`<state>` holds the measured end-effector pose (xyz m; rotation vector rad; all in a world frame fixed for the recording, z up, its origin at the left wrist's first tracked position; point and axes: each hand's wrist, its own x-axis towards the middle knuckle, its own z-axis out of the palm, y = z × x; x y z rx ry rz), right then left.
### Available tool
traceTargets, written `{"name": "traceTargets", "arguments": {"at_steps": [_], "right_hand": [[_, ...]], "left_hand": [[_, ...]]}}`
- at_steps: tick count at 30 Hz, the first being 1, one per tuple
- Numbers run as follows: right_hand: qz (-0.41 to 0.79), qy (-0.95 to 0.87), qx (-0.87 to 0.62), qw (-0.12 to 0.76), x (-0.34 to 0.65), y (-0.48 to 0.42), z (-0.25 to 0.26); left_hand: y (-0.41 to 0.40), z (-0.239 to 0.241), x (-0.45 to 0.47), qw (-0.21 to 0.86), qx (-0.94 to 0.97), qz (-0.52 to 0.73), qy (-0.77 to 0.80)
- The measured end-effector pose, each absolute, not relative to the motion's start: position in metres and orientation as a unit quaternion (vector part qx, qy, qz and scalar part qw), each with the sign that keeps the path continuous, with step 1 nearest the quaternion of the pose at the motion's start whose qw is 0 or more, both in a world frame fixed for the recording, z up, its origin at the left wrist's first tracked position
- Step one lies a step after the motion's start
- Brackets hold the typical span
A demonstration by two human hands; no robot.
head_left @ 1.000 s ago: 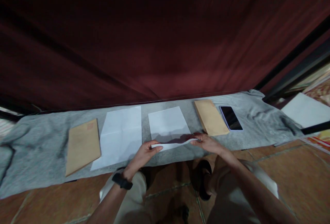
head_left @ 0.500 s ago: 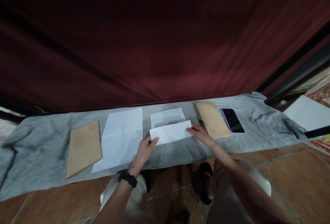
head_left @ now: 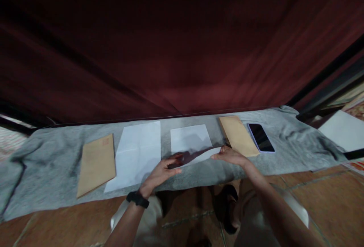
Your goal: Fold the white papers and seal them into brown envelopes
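A white sheet of paper [head_left: 191,139] lies in the middle of a grey cloth [head_left: 45,163], its near edge lifted off the cloth. My left hand [head_left: 162,173], with a black watch on the wrist, pinches the sheet's near left corner. My right hand [head_left: 230,155] pinches the near right corner, close to a brown envelope [head_left: 238,135]. A larger creased white sheet [head_left: 136,153] lies just left of my left hand.
A second brown envelope [head_left: 96,161] lies at the left of the cloth. A dark phone [head_left: 261,137] rests beside the right envelope. Another white sheet [head_left: 342,129] shows at the far right. A dark red curtain [head_left: 182,42] hangs behind. My knees and a tiled floor are below.
The sheet's near edge was lifted, then folded up over the far part, and is now pulled back toward me with the edge raised. Both hands stayed on its near corners.
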<state>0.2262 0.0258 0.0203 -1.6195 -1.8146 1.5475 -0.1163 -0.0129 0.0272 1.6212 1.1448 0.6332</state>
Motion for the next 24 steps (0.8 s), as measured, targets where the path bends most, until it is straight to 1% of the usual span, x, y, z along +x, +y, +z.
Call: {"name": "traceTargets", "arguments": {"at_steps": [3, 6, 8, 10, 13, 14, 16, 19, 24], "right_hand": [[0.549, -0.632, -0.531, 0.136, 0.23, 0.024, 0.014], [0.553, -0.633, -0.512, 0.18, 0.227, 0.022, 0.006], [0.535, -0.627, -0.523, 0.218, 0.221, 0.023, 0.001], [0.485, -0.633, -0.554, 0.237, 0.215, 0.027, -0.003], [0.375, -0.66, -0.61, 0.226, 0.206, 0.035, -0.007], [0.344, -0.668, -0.623, 0.22, 0.203, 0.037, -0.008], [0.302, -0.674, -0.642, 0.204, 0.2, 0.04, -0.007], [0.276, -0.672, -0.666, 0.171, 0.199, 0.043, -0.003], [0.242, -0.673, -0.685, 0.135, 0.194, 0.043, 0.003]], "left_hand": [[-0.017, 0.023, -0.115, 0.489, 0.672, 0.254, 0.495], [-0.013, 0.009, -0.113, 0.463, 0.635, 0.268, 0.557], [-0.006, 0.001, -0.111, 0.443, 0.618, 0.294, 0.579], [0.003, -0.005, -0.106, 0.417, 0.603, 0.323, 0.598], [0.01, -0.005, -0.1, 0.37, 0.588, 0.362, 0.621], [0.011, -0.003, -0.098, 0.367, 0.588, 0.37, 0.618], [0.01, 0.001, -0.098, 0.395, 0.599, 0.361, 0.595], [0.009, 0.006, -0.102, 0.452, 0.615, 0.327, 0.558], [0.01, 0.007, -0.105, 0.47, 0.575, 0.337, 0.579]]}}
